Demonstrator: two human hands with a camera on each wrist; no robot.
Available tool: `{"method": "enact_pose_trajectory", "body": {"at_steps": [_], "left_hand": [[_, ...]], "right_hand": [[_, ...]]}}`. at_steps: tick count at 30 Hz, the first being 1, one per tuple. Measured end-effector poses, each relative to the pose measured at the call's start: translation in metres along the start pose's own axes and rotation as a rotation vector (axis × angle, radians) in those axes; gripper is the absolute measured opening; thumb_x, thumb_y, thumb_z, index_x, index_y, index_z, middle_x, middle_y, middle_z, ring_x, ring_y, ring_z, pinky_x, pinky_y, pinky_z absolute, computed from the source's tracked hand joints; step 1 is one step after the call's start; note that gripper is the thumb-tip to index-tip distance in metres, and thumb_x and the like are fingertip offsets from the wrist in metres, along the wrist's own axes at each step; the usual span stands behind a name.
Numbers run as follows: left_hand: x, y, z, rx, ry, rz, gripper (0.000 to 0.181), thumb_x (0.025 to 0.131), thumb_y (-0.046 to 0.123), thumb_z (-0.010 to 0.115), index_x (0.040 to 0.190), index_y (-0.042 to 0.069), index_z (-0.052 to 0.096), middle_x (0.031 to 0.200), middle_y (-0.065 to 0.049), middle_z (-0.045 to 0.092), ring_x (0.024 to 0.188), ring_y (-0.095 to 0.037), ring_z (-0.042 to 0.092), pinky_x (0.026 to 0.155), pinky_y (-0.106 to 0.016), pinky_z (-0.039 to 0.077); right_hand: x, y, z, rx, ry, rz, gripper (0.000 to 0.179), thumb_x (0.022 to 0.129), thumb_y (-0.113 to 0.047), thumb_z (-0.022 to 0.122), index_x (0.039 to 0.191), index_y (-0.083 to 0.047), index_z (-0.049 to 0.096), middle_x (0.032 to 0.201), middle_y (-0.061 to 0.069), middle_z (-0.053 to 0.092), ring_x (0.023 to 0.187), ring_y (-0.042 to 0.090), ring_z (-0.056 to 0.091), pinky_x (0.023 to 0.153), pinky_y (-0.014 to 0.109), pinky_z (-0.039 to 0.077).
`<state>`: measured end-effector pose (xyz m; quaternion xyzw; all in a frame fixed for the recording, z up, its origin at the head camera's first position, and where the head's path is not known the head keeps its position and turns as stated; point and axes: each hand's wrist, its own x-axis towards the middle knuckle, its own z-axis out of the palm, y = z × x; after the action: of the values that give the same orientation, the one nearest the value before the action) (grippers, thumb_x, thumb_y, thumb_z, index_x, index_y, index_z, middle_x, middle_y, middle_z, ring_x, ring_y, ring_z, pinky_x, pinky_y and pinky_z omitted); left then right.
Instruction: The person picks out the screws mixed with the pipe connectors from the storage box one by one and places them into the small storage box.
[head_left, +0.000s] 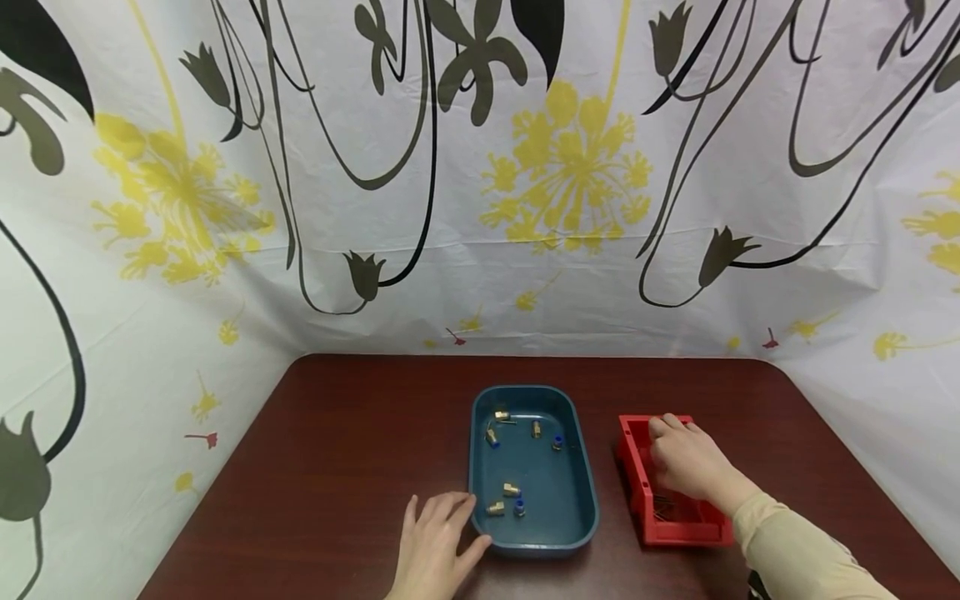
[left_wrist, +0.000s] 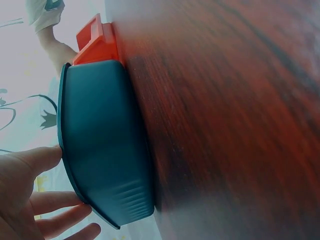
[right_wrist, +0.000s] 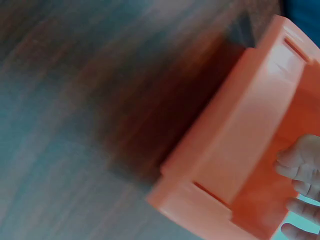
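Note:
A teal tray [head_left: 592, 500] sits mid-table and holds several small brass fittings [head_left: 512, 490], some with blue ends. My left hand [head_left: 435, 542] lies flat on the table at the tray's near left corner, fingers spread, thumb against the rim. In the left wrist view the left hand [left_wrist: 30, 200] is beside the tray's outer wall [left_wrist: 105, 145]. To the tray's right stands a red bin [head_left: 637, 483]. My right hand [head_left: 686, 462] reaches down into it, its fingertips hidden from the head view. In the right wrist view, fingers [right_wrist: 300, 165] show inside the red bin [right_wrist: 235, 150].
The dark wooden table [head_left: 337, 442] is walled at the back and both sides by a white flowered curtain [head_left: 480, 208]. Thin dark pins [head_left: 667, 504] lie in the near part of the red bin. The red bin [left_wrist: 97, 42] shows behind the tray.

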<state>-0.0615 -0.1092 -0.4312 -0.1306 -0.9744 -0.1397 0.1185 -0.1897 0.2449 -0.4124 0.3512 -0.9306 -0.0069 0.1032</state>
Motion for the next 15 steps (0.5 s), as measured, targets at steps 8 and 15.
{"method": "enact_pose_trajectory", "body": {"at_steps": [8,15], "left_hand": [[0.0,0.0,0.001,0.002,0.021,0.003,0.044,0.075,0.044,0.065,0.105,0.012,0.065,0.103,0.0,0.055,0.098,-0.021,0.049,0.083,-0.06,0.029],[0.001,0.0,0.002,-0.014,0.0,-0.009,0.046,0.075,0.046,0.064,0.107,0.012,0.064,0.105,0.0,0.055,0.099,-0.02,0.049,0.084,-0.06,0.028]], "right_hand": [[0.01,0.005,-0.026,-0.011,0.057,0.009,0.034,0.059,-0.012,0.074,0.046,-0.024,0.044,0.074,-0.004,0.039,0.071,0.018,0.036,0.051,0.028,0.028],[0.027,0.005,-0.05,-0.054,0.132,-0.03,0.03,0.058,-0.013,0.072,0.048,-0.024,0.047,0.076,-0.002,0.04,0.074,0.021,0.039,0.052,0.029,0.03]]}}
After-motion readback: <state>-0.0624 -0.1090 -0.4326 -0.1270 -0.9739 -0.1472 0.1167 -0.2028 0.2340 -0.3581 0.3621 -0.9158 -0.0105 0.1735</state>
